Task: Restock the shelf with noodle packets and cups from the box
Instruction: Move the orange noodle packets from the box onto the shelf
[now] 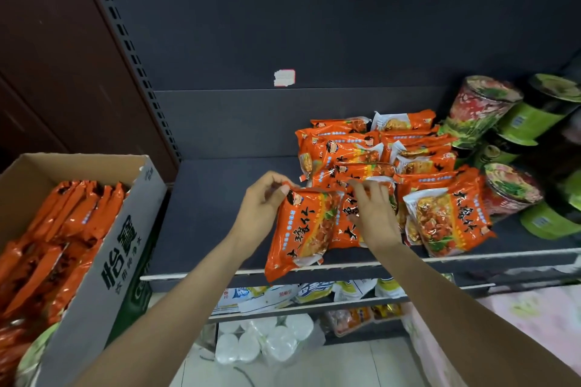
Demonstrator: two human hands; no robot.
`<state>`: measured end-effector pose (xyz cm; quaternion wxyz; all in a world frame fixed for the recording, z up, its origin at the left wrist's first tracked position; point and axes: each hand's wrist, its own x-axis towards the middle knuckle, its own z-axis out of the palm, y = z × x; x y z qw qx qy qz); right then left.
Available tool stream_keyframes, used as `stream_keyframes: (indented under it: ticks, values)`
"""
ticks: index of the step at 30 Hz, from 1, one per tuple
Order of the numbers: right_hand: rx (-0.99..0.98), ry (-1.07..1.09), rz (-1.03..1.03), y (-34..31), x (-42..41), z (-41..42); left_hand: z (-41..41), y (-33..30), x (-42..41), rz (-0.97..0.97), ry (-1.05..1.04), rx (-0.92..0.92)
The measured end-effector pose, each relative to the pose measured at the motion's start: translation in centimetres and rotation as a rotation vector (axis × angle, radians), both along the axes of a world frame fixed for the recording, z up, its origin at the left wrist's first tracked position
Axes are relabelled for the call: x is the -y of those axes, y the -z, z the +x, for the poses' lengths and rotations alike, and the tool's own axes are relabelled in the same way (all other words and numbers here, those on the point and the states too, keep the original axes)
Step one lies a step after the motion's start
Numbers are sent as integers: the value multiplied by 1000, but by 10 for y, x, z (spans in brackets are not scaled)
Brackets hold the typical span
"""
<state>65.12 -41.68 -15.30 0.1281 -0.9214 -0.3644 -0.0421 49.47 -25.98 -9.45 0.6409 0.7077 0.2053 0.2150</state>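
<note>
Cardboard box, lower left, filled with orange noodle packets. Left hand pinches the top corner of an orange packet overhanging the shelf front edge; right hand rests, fingers loosely curled, on the adjacent packet. Behind: stacked packets, then noodle cups at right

Dark grey back panel, brown wall, pale tiled floor.
</note>
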Motion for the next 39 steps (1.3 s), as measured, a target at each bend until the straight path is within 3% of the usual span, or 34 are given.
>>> stream_keyframes:
  ticks: [3,8,11,16,24,31,35,39]
  values:
    - [-119,-7,67,-3,4,0,8,0,3,-67,23,-5]
    - [-324,15,381,-27,31,-7,31,5,16,-96,53,-16]
    - [-410,-58,332,-45,42,-11,45,7,25,-54,114,-21]
    - [-371,-62,191,-48,43,-6,66,3,41,92,249,9]
    - [-373,138,226,-30,67,-1,47,36,30,405,441,-401]
    - [-84,74,220,-37,69,-13,57,27,39,694,448,-365]
    - [180,20,28,-26,69,-9,64,24,47,790,462,-423]
    - [228,31,-76,-23,69,-8,64,19,53,831,334,-394]
